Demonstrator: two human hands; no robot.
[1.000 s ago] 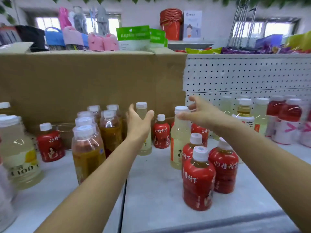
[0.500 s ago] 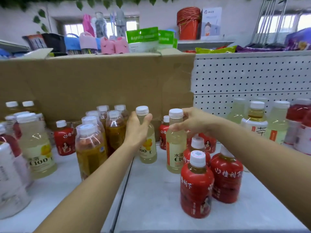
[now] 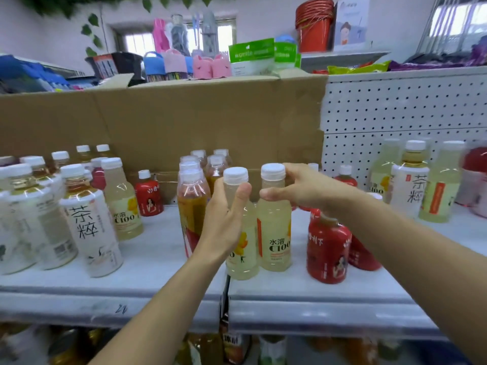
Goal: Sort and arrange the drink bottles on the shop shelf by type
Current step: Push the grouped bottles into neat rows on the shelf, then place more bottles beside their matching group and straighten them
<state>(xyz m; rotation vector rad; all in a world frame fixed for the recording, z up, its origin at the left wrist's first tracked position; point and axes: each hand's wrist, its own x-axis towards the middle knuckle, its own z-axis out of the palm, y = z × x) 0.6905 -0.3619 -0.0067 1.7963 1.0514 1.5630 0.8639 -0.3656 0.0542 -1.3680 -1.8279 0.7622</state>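
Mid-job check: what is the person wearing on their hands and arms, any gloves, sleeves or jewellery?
Nothing worn shows. The left hand and right hand are ungloved, no rings seen. The left forearm and right forearm are bare to the frame edge: no sleeves, watch or bracelet.

Cardboard box (image 3: 210,119); red buckets (image 3: 313,27); pegboard (image 3: 408,106)

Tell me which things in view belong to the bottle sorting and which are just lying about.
Job: left hand gripping one pale yellow, white-capped plastic bottle; right hand gripping a second pale yellow bottle beside it; small red-wrapped bottles; amber tea bottles; white-labelled tea bottle; white shelf.
Lying about: brown cardboard box; pink cat-faced pouches; stacked red plastic buckets; green-headed packets.
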